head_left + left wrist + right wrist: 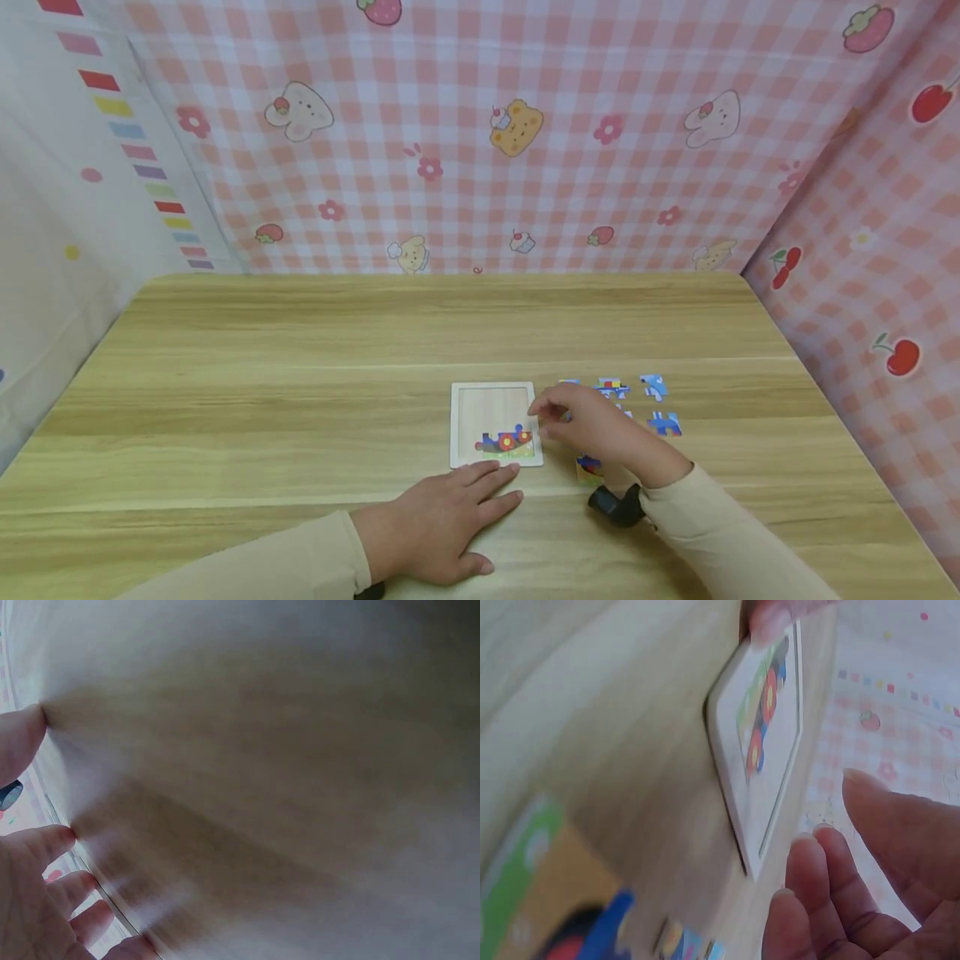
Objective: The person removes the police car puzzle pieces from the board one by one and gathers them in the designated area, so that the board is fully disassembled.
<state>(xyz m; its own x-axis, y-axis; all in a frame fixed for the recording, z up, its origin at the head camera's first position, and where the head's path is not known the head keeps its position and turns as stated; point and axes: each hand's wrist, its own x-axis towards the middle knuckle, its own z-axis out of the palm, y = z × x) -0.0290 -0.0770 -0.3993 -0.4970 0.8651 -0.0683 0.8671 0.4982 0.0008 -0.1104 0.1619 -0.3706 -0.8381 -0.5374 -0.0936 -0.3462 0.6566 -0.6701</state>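
A square puzzle tray (454, 421) with a pale rim lies on the table. Two joined puzzle pieces (507, 444) with red and yellow round shapes sit in its lower right part. My left hand (438, 525) lies palm down, fingers spread, with its fingertips at the tray's near rim. By the tray's right rim hovers my right hand (588, 421). In the right wrist view its fingers (808, 870) are loosely bent, the thumb is apart from them, and nothing is between them. Partly hidden under that hand is a loose puzzle piece (589, 468) with a green edge.
Several other loose pieces lie right of the tray, including a blue-and-white piece (654, 386), a blue piece (664, 424) and a piece with red and yellow blocks (611, 386). A checked pink cloth (450, 192) hangs behind the wooden table (262, 375).
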